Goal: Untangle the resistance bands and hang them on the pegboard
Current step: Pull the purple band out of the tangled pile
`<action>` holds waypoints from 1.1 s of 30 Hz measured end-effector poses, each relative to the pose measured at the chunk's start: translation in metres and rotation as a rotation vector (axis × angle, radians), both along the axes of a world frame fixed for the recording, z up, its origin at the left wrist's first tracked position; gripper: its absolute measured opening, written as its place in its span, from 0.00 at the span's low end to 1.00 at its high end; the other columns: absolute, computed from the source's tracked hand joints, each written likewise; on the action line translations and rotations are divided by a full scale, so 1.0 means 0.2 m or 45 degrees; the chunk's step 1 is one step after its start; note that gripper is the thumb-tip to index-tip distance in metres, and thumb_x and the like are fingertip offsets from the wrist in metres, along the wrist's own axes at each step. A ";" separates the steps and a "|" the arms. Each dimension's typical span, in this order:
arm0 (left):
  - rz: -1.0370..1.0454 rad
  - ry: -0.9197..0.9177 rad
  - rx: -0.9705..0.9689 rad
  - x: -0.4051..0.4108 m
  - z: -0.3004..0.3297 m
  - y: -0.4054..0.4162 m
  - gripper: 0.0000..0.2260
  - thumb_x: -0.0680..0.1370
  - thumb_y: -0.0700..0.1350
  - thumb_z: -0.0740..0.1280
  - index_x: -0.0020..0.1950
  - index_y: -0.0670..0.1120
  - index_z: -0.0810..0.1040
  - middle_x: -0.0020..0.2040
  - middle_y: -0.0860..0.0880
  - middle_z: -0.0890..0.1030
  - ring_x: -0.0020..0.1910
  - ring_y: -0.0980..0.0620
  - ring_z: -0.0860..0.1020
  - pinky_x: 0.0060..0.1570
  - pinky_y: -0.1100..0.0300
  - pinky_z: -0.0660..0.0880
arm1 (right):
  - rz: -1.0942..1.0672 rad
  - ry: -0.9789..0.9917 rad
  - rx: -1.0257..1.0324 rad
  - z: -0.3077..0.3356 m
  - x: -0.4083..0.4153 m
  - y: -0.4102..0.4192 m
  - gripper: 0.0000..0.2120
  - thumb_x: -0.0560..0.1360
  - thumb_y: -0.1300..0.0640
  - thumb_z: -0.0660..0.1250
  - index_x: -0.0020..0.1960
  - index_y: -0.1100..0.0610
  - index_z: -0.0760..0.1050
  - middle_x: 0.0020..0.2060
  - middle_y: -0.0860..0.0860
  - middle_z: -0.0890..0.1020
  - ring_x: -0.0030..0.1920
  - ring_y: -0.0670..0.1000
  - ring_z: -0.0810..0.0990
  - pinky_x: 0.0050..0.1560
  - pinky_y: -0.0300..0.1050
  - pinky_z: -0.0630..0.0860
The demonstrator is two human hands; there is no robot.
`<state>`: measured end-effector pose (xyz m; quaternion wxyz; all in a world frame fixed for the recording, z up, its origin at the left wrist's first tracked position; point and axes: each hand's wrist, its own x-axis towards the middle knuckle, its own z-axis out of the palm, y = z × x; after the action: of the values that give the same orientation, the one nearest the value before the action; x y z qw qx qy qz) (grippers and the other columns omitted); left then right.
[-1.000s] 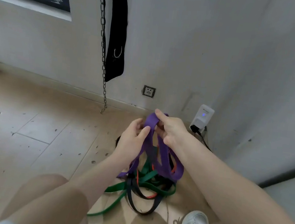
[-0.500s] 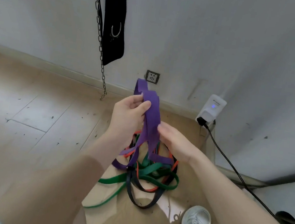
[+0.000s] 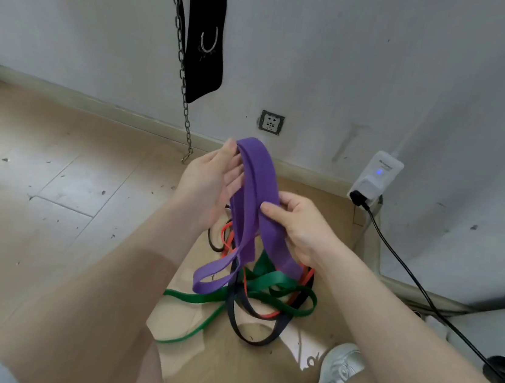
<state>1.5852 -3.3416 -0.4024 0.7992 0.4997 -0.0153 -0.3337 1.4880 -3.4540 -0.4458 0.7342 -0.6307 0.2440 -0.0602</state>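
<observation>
At far left lies the wooden floor (image 3: 56, 173), scattered with small dark specks. A steel chain (image 3: 182, 65) and a black strap with a metal ring (image 3: 206, 36) hang against the wall (image 3: 387, 64); no pegboard is in view. The left hand (image 3: 206, 182) is raised above the pile with its fingers (image 3: 232, 153) nearly straight and together, resting against the top fold of the purple band (image 3: 256, 191); judged from this, the hand serves as a support that keeps the loop lifted and spread. The right hand (image 3: 301, 226) pinches the same band lower down, thumb over its face and fingers curled behind, probably to feed or draw the loop free of the rest. The band's lower ends hang down into the tangled pile on the floor between the knees, where a green band (image 3: 269, 281), an orange band (image 3: 245, 281) and a dark navy band (image 3: 232, 308) cross one another. Holding the purple loop high exposes where it passes through the others. The task stands at an early step: one band is being separated and none is hung. Further right, a wall socket (image 3: 271, 122), a white plug-in adapter (image 3: 378, 178) with its black cable (image 3: 423, 292), and a white sneaker (image 3: 329, 382).
</observation>
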 end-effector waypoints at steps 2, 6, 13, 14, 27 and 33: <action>-0.156 -0.085 0.203 -0.04 -0.02 0.00 0.16 0.81 0.49 0.57 0.61 0.40 0.73 0.59 0.44 0.78 0.57 0.50 0.78 0.59 0.60 0.74 | -0.177 -0.031 0.041 0.08 0.02 -0.02 0.06 0.76 0.62 0.64 0.43 0.57 0.80 0.35 0.53 0.84 0.37 0.53 0.81 0.44 0.50 0.76; -0.264 -0.392 0.378 -0.14 -0.05 0.03 0.12 0.81 0.47 0.58 0.50 0.46 0.80 0.49 0.43 0.82 0.46 0.49 0.78 0.49 0.57 0.77 | -0.266 -0.076 0.120 0.23 0.05 -0.03 0.10 0.78 0.62 0.60 0.40 0.61 0.76 0.29 0.52 0.79 0.30 0.47 0.77 0.34 0.38 0.76; -0.066 -0.620 0.120 -0.18 0.14 0.07 0.12 0.80 0.40 0.60 0.51 0.53 0.81 0.47 0.50 0.84 0.50 0.51 0.81 0.54 0.54 0.78 | -0.092 -0.270 0.128 0.55 0.07 0.01 0.09 0.76 0.69 0.60 0.45 0.62 0.77 0.30 0.49 0.82 0.29 0.42 0.79 0.32 0.32 0.76; -0.049 -0.641 0.082 -0.19 0.17 0.07 0.11 0.79 0.39 0.61 0.53 0.51 0.80 0.47 0.52 0.84 0.49 0.53 0.81 0.52 0.57 0.78 | -0.115 -0.256 0.092 0.58 0.08 0.02 0.07 0.76 0.68 0.62 0.44 0.61 0.78 0.29 0.49 0.81 0.27 0.42 0.77 0.31 0.32 0.74; 0.080 -0.654 -0.051 -0.11 0.73 -0.02 0.10 0.76 0.35 0.65 0.57 0.39 0.78 0.46 0.42 0.82 0.41 0.49 0.80 0.40 0.57 0.80 | -0.001 -0.508 -0.242 0.59 -0.03 0.11 0.16 0.75 0.53 0.62 0.60 0.59 0.73 0.50 0.52 0.81 0.49 0.49 0.81 0.48 0.41 0.78; 0.095 -0.539 -0.091 -0.11 0.84 -0.03 0.08 0.76 0.36 0.65 0.55 0.38 0.78 0.42 0.45 0.81 0.40 0.50 0.80 0.47 0.55 0.79 | -0.080 -0.422 -0.659 0.58 -0.09 0.14 0.19 0.73 0.63 0.69 0.59 0.51 0.68 0.48 0.48 0.81 0.47 0.45 0.81 0.49 0.45 0.79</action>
<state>1.5632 -3.3471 -0.2349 0.8072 0.5303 -0.1758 -0.1908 1.4702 -3.4262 -0.3300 0.5767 -0.7705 0.1169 -0.2451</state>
